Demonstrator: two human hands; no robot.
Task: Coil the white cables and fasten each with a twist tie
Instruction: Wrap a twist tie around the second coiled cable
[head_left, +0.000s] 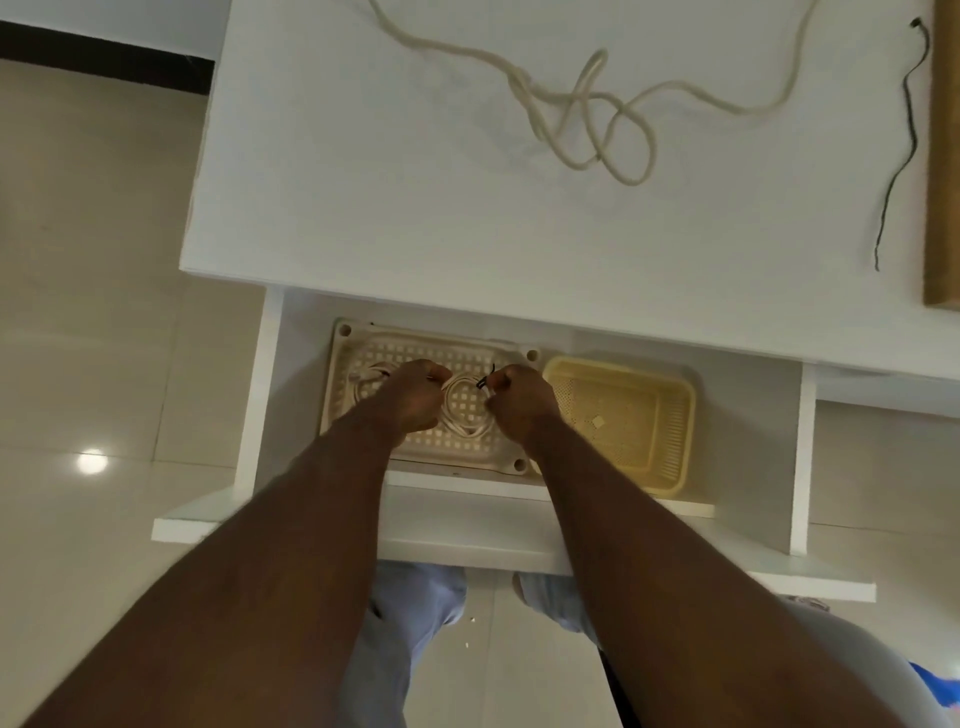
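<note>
A coiled white cable (466, 410) is held over the perforated tray (415, 358) in the open drawer (270, 384). It is gripped by the left hand (415, 397) at its left side. A black twist tie (485, 379) at its upper right is pinched by the right hand (519, 405). Beyond the tray, an uncoiled white cable (582, 104) lies on the tabletop (363, 182). Right of the tray sits a yellow basket (623, 421).
</note>
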